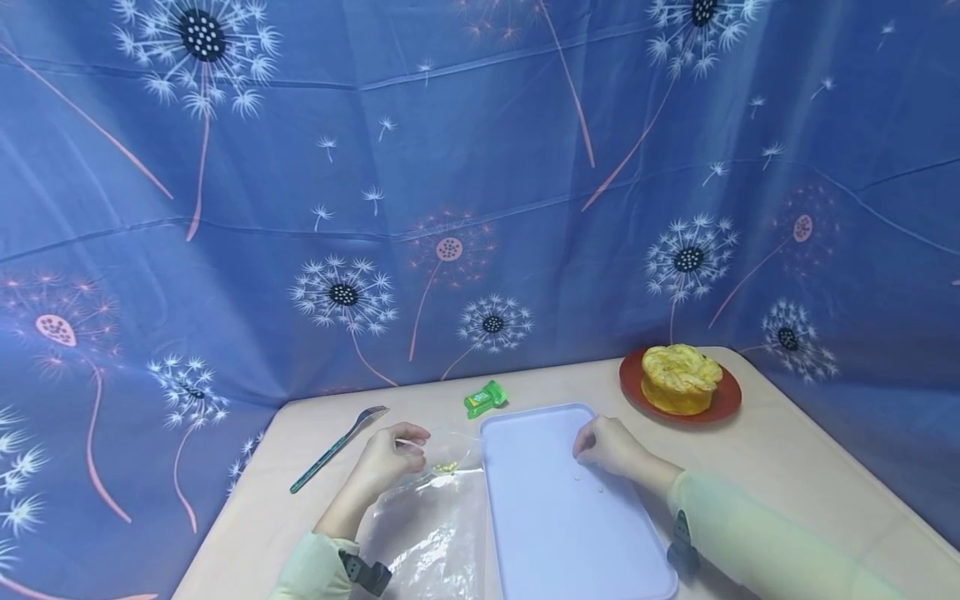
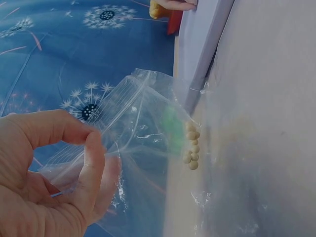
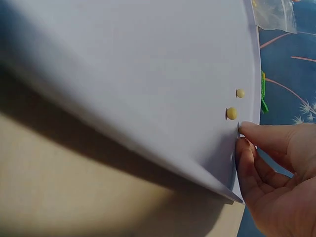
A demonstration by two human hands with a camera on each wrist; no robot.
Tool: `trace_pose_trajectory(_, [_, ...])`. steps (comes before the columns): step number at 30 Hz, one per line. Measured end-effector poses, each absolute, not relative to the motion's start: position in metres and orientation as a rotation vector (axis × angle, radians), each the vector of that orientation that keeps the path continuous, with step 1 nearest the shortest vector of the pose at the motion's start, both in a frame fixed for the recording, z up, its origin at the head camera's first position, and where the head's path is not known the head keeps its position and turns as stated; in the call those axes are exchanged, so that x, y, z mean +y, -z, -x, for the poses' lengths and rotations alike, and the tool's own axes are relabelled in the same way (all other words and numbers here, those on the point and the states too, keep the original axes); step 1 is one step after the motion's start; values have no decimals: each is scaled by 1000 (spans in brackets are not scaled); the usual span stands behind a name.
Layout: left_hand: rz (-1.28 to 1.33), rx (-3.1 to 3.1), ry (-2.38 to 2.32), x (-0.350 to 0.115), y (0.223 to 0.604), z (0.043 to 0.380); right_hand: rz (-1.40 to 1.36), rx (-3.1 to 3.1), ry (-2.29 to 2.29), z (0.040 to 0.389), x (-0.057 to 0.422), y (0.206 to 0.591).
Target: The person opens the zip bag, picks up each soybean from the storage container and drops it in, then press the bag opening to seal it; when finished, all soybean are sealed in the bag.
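Note:
My left hand point(image 1: 390, 462) pinches the upper edge of a clear zip-lock bag point(image 2: 143, 123) between thumb and forefinger. Inside the bag lies a small cluster of pale yellow soybeans point(image 2: 192, 145). Over the far right part of a pale lilac tray point(image 1: 555, 517), my right hand point(image 1: 611, 446) has its thumb and forefinger tips together. A sliver of a soybean point(image 3: 240, 129) shows between those tips, close over the tray's surface. Two more soybeans, one larger point(image 3: 231, 113) and one smaller point(image 3: 240, 93), rest loose on the tray near the fingertips.
A fork with a green handle point(image 1: 330, 458) lies left of the bag. Behind the tray is a green-wrapped snack point(image 1: 485, 400). A red plate point(image 1: 633, 379) at the back right bears a yellow, twisted-top bread point(image 1: 678, 383). Blue dandelion-print cloth point(image 1: 480, 183) hangs behind the table.

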State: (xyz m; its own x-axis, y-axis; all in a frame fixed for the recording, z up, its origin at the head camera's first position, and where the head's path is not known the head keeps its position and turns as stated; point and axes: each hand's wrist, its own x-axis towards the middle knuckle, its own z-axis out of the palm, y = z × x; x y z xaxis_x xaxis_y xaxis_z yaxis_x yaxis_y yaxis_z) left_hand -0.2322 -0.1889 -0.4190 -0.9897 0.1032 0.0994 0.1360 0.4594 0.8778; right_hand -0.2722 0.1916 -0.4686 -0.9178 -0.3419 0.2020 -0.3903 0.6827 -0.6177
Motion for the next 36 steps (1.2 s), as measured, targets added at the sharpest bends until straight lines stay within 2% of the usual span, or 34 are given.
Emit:
trace_pose_trajectory(17, [226,-2674,1586,-189,420,231,-644,-2736,-1182,282,178,458])
trace_pose_trajectory(36, [220,-2692,1572,-190,420,231,-854,-2574,-1390,284,60,415])
